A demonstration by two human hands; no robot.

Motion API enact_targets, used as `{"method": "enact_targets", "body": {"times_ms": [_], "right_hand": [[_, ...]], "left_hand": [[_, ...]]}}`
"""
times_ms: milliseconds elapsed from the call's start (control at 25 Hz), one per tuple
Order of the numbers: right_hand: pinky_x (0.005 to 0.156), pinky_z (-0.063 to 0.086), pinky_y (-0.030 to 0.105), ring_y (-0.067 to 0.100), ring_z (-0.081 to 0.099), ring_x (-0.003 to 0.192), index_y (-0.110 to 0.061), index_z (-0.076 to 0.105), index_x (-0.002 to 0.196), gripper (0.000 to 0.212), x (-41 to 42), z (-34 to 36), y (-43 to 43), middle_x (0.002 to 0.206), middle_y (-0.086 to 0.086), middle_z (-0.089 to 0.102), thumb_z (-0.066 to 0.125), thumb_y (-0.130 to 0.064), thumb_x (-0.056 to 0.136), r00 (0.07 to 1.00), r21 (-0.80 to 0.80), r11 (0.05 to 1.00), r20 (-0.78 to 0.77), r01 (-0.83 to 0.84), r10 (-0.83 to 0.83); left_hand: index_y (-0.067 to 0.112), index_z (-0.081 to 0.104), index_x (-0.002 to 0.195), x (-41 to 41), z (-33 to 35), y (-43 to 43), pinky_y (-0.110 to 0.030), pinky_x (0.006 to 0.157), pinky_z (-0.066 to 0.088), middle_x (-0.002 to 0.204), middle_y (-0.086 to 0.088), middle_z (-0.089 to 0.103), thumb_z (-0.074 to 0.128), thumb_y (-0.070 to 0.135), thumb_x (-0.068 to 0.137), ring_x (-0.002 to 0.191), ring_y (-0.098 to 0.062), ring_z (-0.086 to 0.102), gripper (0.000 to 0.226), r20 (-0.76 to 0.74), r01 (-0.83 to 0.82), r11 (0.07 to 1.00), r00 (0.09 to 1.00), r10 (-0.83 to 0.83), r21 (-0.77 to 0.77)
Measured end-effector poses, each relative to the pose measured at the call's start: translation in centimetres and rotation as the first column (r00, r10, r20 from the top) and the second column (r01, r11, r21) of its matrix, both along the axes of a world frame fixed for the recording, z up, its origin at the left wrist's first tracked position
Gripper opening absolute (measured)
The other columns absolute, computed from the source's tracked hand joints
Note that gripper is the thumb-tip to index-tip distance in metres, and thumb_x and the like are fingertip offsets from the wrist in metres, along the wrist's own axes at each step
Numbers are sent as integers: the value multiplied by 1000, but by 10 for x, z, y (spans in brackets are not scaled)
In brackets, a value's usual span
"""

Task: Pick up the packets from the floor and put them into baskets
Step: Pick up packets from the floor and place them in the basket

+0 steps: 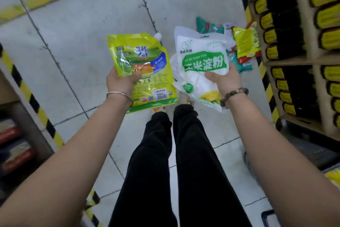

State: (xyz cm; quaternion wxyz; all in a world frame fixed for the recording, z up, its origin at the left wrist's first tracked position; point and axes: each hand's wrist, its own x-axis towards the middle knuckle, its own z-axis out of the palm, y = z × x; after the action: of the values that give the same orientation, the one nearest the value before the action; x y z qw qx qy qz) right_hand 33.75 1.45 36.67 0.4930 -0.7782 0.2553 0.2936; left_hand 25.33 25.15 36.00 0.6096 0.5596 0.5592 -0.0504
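Note:
My left hand [120, 81] grips a yellow-green spouted pouch [145, 57] by its lower left side, held up over the floor. My right hand [223, 79] grips a white packet with green lettering [202, 59], thumb across its front. Both packets are lifted at about waist height in front of me. Beyond them, several more packets lie in a heap on the floor [241, 42] by the right-hand shelf: teal, yellow-green and red ones. No basket is clearly in view.
A cardboard shelf unit [298, 42] packed with black-and-yellow packs rises on the right. A low shelf [16, 134] with red and dark packs sits at the left. Yellow-black hazard tape edges both. My legs in black trousers [171, 162] stand on the grey tiled floor.

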Motion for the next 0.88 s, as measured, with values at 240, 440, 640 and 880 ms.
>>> {"method": "enact_targets", "body": {"times_ms": [240,440,640,880], "right_hand": [[54,46,6,-3,59,76,-19,56,98,31,-47,164,-72,89,-14,61,73,-5,76,965,63,971,114,231,-237],[78,53,31,17,64,95,-7,55,116,45,-91,247,-147,109,4,65,75,-6,76,835,133,859,202,494,-512],[69,52,21,9,65,86,-13,59,108,27,-162,290,-246,108,2,66,68,-21,84,680,166,725,257,669,-687],[84,39,21,13,50,110,-13,49,129,45,-285,303,-383,119,-8,55,49,-41,94,474,32,506,304,862,-826]], "left_hand": [[12,60,98,19,163,-58,-21,54,52,77,2,63,72,-5,73,63,-10,59,33,108,283,959,953,-283,9],[3,60,107,40,254,-136,-21,58,54,84,-3,65,72,-4,73,67,-12,61,36,257,513,854,817,-516,84],[10,62,98,33,294,-250,-19,53,52,78,1,65,73,-3,72,63,-10,60,31,323,721,680,618,-717,130],[6,61,108,-28,305,-428,-26,68,53,92,-5,67,73,-1,73,75,-15,62,38,357,888,446,383,-852,111]]}}
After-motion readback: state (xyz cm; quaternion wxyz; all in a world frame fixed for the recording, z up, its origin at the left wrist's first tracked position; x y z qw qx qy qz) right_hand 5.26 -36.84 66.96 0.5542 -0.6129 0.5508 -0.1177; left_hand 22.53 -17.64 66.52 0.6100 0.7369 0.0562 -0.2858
